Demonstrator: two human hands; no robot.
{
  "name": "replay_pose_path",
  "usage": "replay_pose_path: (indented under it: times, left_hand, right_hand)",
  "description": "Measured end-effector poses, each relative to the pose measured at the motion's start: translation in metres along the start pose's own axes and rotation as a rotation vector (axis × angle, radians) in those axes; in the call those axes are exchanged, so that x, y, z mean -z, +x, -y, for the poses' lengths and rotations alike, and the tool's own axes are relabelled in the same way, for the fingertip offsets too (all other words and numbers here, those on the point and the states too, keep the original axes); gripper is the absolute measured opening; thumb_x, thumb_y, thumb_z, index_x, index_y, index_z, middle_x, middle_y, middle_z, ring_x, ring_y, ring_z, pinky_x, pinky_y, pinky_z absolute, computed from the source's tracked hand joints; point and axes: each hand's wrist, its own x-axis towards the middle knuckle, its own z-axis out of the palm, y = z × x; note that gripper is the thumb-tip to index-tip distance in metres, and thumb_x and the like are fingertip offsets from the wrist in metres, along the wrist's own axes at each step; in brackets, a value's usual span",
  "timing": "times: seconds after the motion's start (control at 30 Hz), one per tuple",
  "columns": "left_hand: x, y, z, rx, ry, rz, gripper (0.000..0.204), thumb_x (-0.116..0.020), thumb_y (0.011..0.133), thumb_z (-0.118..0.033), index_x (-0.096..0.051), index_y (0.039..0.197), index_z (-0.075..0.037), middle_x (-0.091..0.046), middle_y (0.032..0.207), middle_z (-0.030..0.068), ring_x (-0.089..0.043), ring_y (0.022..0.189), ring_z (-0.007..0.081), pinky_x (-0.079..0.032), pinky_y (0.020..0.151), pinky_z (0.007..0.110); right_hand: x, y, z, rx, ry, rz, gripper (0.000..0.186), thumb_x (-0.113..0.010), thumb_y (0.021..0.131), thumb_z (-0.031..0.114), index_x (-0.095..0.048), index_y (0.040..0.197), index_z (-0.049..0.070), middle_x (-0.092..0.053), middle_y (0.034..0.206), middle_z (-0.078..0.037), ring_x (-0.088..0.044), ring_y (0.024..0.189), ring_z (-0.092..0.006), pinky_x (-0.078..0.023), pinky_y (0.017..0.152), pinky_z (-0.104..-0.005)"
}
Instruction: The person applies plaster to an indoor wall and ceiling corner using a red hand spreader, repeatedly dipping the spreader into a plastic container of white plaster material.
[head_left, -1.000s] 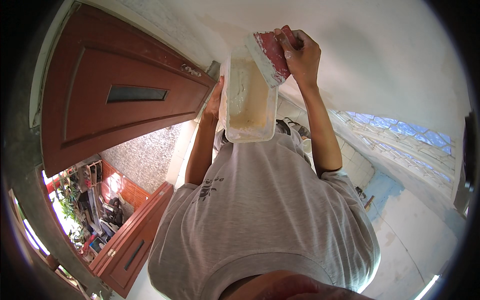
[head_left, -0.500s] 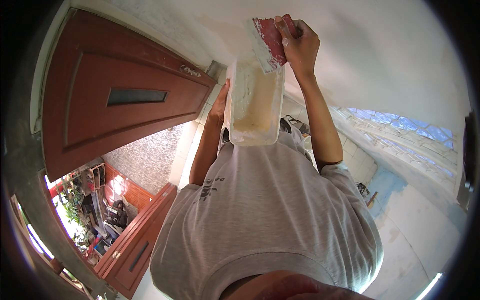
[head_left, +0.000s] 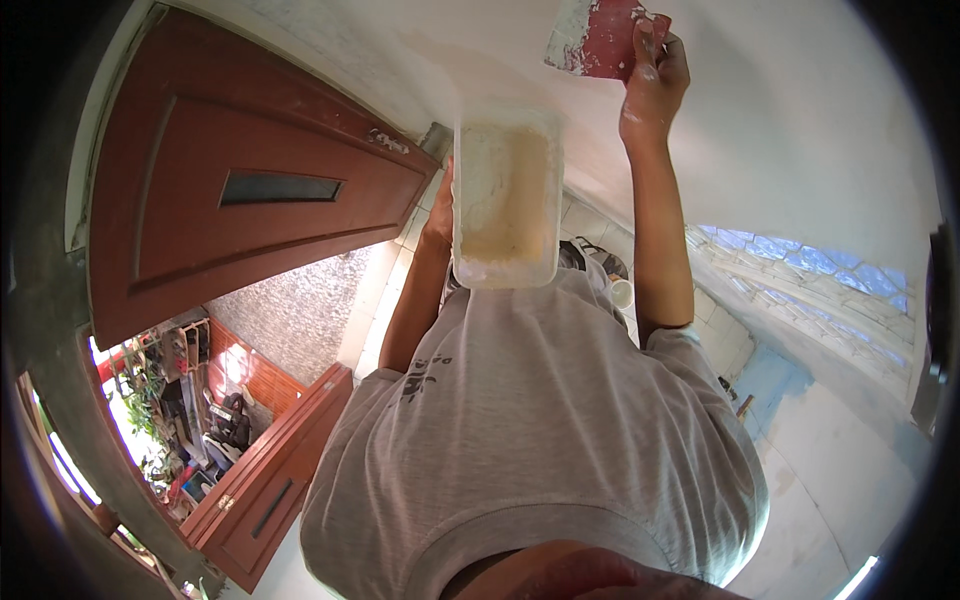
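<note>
My left hand point(head_left: 441, 208) grips the left side of a whitish, translucent rectangular tub point(head_left: 506, 274), held in front of my chest. Its inside faces me, coated with pale paste point(head_left: 486, 178) on the walls and bottom. Most of that hand's fingers are hidden behind the tub. My right hand point(head_left: 656, 90), speckled with white, is closed round a red putty spreader point(head_left: 610, 42). White paste smears the spreader's blade, which points left in front of the pale wall point(head_left: 790, 120). The spreader is up and to the right of the tub, apart from it.
A reddish-brown panelled door point(head_left: 260, 130) stands at my left, with another brown door leaf point(head_left: 265, 510) below it. Plants and clutter show through the doorway. On the tiled floor, a pale cup point(head_left: 622, 294) sits beyond my body. A patterned window point(head_left: 810, 262) is at the right.
My right hand has carried the spreader up and right, away from the tub's rim, and its blade has turned to point left. The tub, in my left hand, has hardly moved.
</note>
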Motion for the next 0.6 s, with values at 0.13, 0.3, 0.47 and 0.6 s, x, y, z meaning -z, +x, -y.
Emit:
replay_pose_path:
  times: [0.13,0.3,0.47,0.6]
  left_hand:
    - [-0.011,-0.001,-0.007,-0.044,-0.116,-0.046,0.066,-0.039,0.106,-0.056,-0.042,0.151,-0.008,-0.055,0.143,0.0096,-0.058,0.125,0.0241,-0.052,0.103,0.042]
    - [0.027,0.012,0.003,-0.103,-0.085,-0.060,0.065,-0.040,0.105,-0.057,-0.045,0.149,-0.009,-0.057,0.140,0.0087,-0.059,0.123,0.0241,-0.051,0.104,0.041]
    - [-0.023,0.002,-0.024,-0.030,0.111,-0.209,0.065,-0.041,0.104,-0.058,-0.046,0.148,-0.010,-0.058,0.139,0.0084,-0.060,0.122,0.0239,-0.050,0.104,0.040]
    - [-0.019,0.007,-0.024,-0.049,-0.111,0.080,0.060,-0.039,0.107,-0.053,-0.046,0.148,-0.011,-0.058,0.140,0.0084,-0.060,0.122,0.0244,-0.050,0.104,0.040]
  right_hand:
    - [0.016,-0.021,0.013,-0.099,0.264,0.206,0.030,-0.072,0.093,0.022,-0.059,0.108,0.000,-0.066,0.102,-0.007,-0.062,0.089,-0.0146,-0.050,0.083,-0.0299]
    - [0.042,-0.043,0.002,0.013,0.515,0.665,0.031,-0.073,0.088,0.015,-0.062,0.113,-0.001,-0.067,0.112,-0.012,-0.064,0.112,-0.0306,-0.045,0.108,-0.0503]
    - [0.043,-0.053,-0.004,0.127,0.458,0.713,0.019,-0.069,0.080,0.008,-0.073,0.096,-0.002,-0.063,0.130,-0.019,-0.054,0.131,-0.0389,-0.035,0.116,-0.0534]
    - [0.060,-0.058,-0.012,-0.017,0.342,0.741,0.034,-0.056,0.069,-0.006,-0.075,0.097,-0.004,-0.063,0.131,-0.020,-0.064,0.112,-0.0288,-0.044,0.107,-0.0459]
